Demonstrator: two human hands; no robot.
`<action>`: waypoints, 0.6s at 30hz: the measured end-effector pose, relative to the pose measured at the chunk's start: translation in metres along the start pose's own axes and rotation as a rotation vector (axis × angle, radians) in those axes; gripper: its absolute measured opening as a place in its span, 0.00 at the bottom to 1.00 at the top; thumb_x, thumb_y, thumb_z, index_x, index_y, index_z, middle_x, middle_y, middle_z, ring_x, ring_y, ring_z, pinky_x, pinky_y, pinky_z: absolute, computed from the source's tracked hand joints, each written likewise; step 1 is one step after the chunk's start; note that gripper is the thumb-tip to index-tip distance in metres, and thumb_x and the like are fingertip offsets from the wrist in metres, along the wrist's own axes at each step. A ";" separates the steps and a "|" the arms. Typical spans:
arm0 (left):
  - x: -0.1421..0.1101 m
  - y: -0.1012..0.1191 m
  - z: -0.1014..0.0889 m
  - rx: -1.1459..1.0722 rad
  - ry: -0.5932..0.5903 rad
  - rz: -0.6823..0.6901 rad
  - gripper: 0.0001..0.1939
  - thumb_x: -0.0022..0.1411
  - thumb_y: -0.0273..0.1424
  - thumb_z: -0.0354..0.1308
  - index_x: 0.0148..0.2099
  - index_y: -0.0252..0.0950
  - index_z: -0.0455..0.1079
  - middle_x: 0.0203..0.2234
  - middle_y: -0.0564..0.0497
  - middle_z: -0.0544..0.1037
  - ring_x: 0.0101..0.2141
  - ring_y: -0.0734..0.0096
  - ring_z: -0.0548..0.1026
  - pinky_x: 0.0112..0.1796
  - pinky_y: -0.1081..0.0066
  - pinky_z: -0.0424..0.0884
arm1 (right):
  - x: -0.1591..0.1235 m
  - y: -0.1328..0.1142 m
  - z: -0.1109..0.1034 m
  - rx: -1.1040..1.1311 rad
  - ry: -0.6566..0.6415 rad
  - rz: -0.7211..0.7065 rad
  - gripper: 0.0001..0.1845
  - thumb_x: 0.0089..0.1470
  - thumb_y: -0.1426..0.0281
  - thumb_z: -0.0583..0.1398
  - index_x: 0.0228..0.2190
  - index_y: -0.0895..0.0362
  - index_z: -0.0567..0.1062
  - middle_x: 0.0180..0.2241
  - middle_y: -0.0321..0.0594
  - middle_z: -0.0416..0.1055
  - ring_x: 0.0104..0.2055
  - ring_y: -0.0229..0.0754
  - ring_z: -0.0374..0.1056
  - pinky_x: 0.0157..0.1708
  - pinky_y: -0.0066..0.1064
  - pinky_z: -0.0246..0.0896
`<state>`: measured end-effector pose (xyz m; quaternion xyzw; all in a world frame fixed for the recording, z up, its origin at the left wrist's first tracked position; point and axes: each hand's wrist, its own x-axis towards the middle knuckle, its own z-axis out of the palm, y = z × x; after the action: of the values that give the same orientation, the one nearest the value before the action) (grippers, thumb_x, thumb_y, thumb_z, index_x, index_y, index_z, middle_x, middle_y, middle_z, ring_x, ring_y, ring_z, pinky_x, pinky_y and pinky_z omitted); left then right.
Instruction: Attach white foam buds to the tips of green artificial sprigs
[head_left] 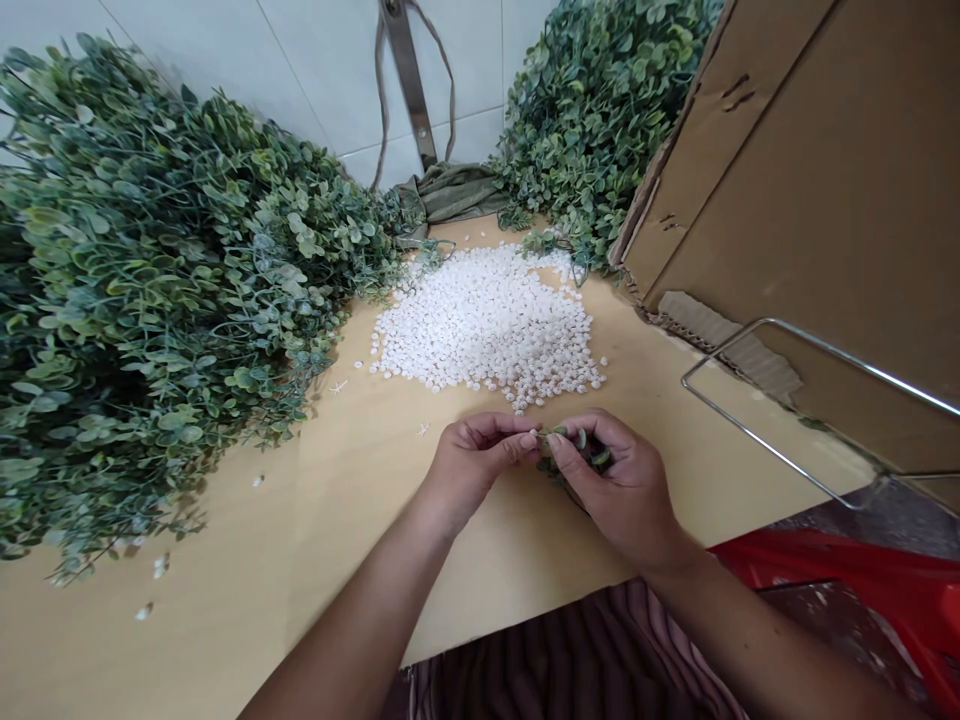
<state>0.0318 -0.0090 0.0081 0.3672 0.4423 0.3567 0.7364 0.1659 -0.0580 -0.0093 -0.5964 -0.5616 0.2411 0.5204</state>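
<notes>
In front of me, both hands meet just short of a heap of small white plastic pieces (487,320). My left hand (484,445) pinches one small white piece (534,433) between thumb and fingertips. My right hand (611,470) is closed around a sprig of artificial greenery (555,468), with some of its leaves showing below and between the fingers. The stem end points left and seems to meet the white piece; whether it is inside cannot be seen.
Artificial foliage is piled at left (172,250) and at back right (600,110). A cardboard box (817,200) and a bent metal wire frame (772,455) stand at right. Loose white bits (144,610) lie on the tan tabletop (330,540). A dark cloth (461,190) lies behind the heap.
</notes>
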 end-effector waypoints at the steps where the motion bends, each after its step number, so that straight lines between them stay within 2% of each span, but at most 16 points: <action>1: 0.000 0.000 0.000 0.000 0.004 0.002 0.12 0.35 0.32 0.71 0.26 0.34 0.76 0.19 0.53 0.77 0.22 0.77 0.72 0.29 0.75 0.69 | 0.000 0.000 0.000 -0.003 0.004 -0.001 0.04 0.51 0.70 0.57 0.25 0.57 0.69 0.21 0.34 0.64 0.22 0.34 0.60 0.22 0.27 0.57; 18: 0.001 -0.001 0.000 -0.022 -0.011 0.012 0.13 0.35 0.33 0.71 0.26 0.34 0.76 0.17 0.54 0.77 0.21 0.79 0.72 0.28 0.77 0.68 | -0.001 0.000 -0.001 0.002 0.001 -0.005 0.05 0.51 0.71 0.57 0.25 0.58 0.69 0.22 0.34 0.64 0.23 0.34 0.59 0.22 0.26 0.56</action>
<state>0.0323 -0.0084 0.0069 0.3638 0.4320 0.3640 0.7407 0.1663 -0.0588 -0.0094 -0.5947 -0.5624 0.2399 0.5220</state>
